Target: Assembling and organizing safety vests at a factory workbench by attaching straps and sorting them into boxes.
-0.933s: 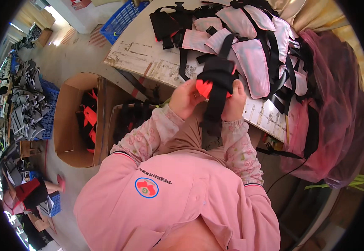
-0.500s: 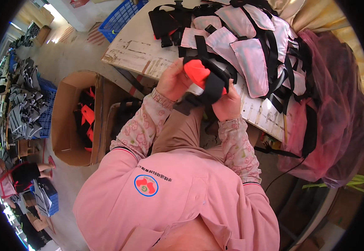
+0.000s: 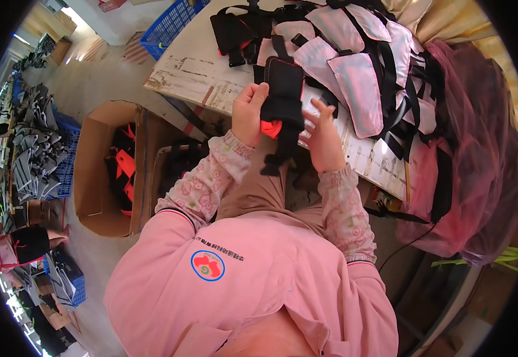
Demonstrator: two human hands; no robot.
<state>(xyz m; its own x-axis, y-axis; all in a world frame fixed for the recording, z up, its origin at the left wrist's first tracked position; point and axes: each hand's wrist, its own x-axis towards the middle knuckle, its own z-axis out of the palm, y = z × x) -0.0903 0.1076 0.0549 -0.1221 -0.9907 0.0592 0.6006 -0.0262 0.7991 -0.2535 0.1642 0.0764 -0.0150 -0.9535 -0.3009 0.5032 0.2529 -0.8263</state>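
At the near edge of the tabletop (image 3: 193,68), my left hand (image 3: 247,116) has its fingers clamped on the left side of the black strapped pouch (image 3: 285,83); my right hand's (image 3: 325,143) fingers stand apart beside its right edge, contact unclear. Best practice: firm left pinch, strap (image 3: 286,143) untwisted.

the worktop (image 3: 190,74) has a white surface, scratched and worn, and its dark marks show to the left of the pale panels (image 3: 357,89). these panels lie directly on it, overlapping one another in a loose heap. black straps (image 3: 388,65) run between the panels and spread out to their right. to the left of the panels lies a black pouch (image 3: 230,33), with a little red at its edge.
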